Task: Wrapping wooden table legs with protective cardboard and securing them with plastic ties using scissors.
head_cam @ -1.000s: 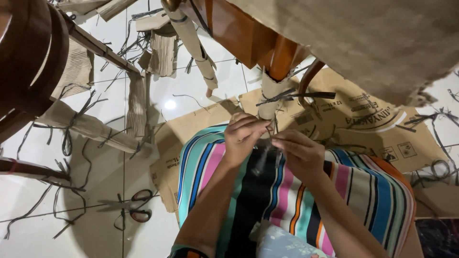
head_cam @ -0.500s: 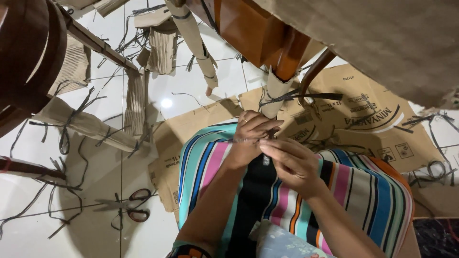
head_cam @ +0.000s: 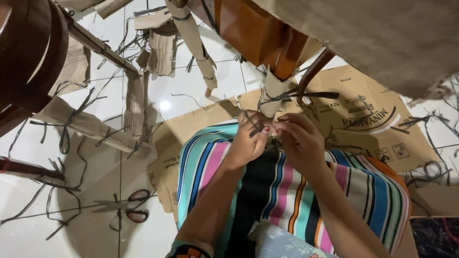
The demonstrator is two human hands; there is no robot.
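Head view, looking down over a striped skirt (head_cam: 287, 191) to a white tiled floor (head_cam: 95, 224); the left hand (head_cam: 248, 138) and the right hand (head_cam: 299, 141) meet fingertip to fingertip just below the cardboard-wrapped chair leg (head_cam: 273, 93); both are closed to a pinch, apparently on a thin dark strip (head_cam: 249, 119) that crosses the left fingers, though what the right fingers grip is hidden by the hand itself; the step in hand reads as working or knotting a strip close to the leg; the next move would call for a firm pinch on both ends and an even pull, judged from the hands' closeness; a dark band (head_cam: 306, 95) is already tied round the wrapping on the leg, its ends sticking out to the right; flattened brown cardboard sheets (head_cam: 363, 119) lie under the leg, reaching towards the right edge of the floor; red-handled scissors (head_cam: 136, 206) lie near the floor's lower left, well apart from both hands; loose dark strips (head_cam: 67, 138) and another wrapped leg (head_cam: 193, 40) crowd the upper left; a rough woven panel (head_cam: 382, 38) overhangs the upper right and the wooden chair frame (head_cam: 248, 28) stands close above the hands, leaving little room to work.
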